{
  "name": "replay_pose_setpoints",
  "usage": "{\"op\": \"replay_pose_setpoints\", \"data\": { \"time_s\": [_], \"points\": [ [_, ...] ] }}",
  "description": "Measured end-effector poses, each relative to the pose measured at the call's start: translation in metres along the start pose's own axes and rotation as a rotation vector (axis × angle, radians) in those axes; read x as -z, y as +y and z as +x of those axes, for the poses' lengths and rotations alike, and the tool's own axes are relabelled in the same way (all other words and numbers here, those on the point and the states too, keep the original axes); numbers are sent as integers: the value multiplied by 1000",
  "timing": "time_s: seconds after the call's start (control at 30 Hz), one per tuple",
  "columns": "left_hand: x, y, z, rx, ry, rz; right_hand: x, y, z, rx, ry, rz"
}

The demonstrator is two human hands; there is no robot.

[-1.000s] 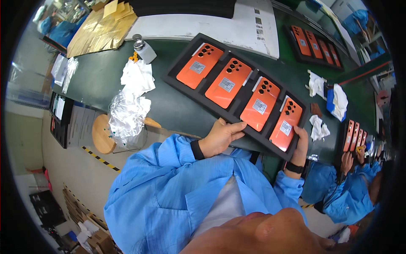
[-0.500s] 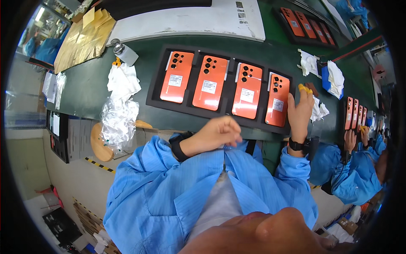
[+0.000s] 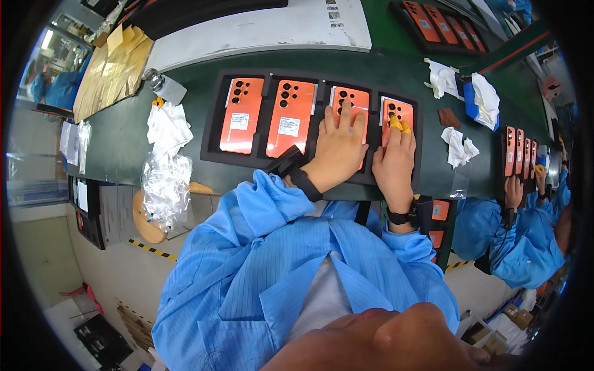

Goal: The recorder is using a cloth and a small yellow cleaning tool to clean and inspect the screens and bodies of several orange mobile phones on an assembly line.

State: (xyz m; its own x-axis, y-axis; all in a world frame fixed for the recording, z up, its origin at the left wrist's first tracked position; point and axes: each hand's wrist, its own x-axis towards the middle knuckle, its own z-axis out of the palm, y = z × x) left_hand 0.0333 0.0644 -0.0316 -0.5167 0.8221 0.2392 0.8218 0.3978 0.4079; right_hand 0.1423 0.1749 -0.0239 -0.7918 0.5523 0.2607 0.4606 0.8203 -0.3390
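Several orange smartphones lie camera side up in a black foam tray (image 3: 297, 159) in front of me. My left hand (image 3: 337, 151) is open, its fingers stretched over the third phone from the left (image 3: 355, 116). My right hand (image 3: 394, 166) is also open, with yellow finger covers on its tips. Its fingers lie on the rightmost phone (image 3: 404, 112) and hide much of it. The leftmost phone (image 3: 237, 137) and the one beside it (image 3: 282, 144) show white labels and sit untouched.
To the left are a pump bottle (image 3: 168, 88), white cloths (image 3: 168, 128) and clear plastic bags (image 3: 167, 188). A blue box with white cloth (image 3: 486, 105), a brown pad (image 3: 450, 118) and crumpled wipes (image 3: 458, 147) lie right. A co-worker's hand (image 3: 513, 191) is further right, near more phones.
My left hand has moved from before my chest onto the third phone, its fingers spreading. My right hand has moved left from beside the tray onto the rightmost phone, uncovering the brown pad.
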Motion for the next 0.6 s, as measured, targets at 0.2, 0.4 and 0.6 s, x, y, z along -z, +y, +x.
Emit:
{"op": "replay_pose_setpoints", "data": {
  "time_s": [0.2,0.4,0.6],
  "points": [
    [12,9,25,85,-122,109,2,3,4,4,-4,22],
    [20,12,37,166,-159,134,18,5,9,-119,-5,221],
    [30,-6,40,240,-50,-213,32,30,7,-303,8,694]
  ]
}}
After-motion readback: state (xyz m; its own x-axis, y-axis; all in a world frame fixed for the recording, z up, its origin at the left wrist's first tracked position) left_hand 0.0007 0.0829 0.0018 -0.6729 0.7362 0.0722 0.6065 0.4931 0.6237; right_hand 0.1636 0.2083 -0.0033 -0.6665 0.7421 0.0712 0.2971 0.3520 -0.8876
